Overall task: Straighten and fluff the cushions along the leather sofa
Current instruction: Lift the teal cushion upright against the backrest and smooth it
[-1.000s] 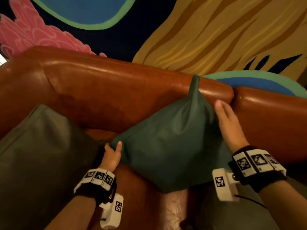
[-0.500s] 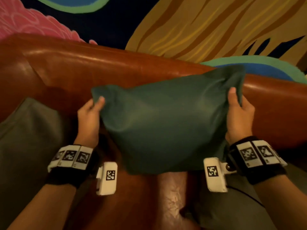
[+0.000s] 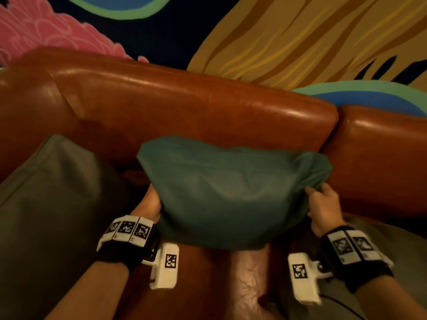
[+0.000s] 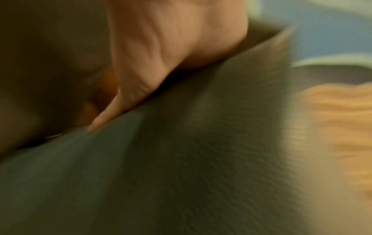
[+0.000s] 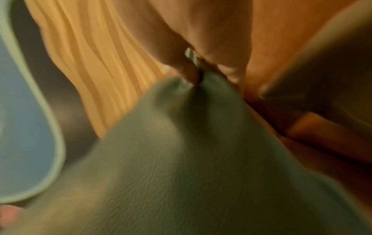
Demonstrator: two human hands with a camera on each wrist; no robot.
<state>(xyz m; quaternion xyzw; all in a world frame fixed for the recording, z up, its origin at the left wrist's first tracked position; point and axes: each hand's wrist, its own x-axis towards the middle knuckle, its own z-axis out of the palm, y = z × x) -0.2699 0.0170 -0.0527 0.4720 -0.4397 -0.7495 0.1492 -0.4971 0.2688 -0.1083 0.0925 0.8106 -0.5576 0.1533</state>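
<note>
Behind the brown leather sofa (image 3: 184,107) a painted mural (image 3: 300,42) is seen, and against the backrest the teal cushion (image 3: 226,195) has been brought lower than half a second ago. Its right corner is pinched by the right hand (image 3: 323,209), while the left hand (image 3: 147,204) is pressed against its left edge, fingers hidden. Fluffing is judged underway; the olive cushion (image 3: 50,204) at left lies untouched.
</note>
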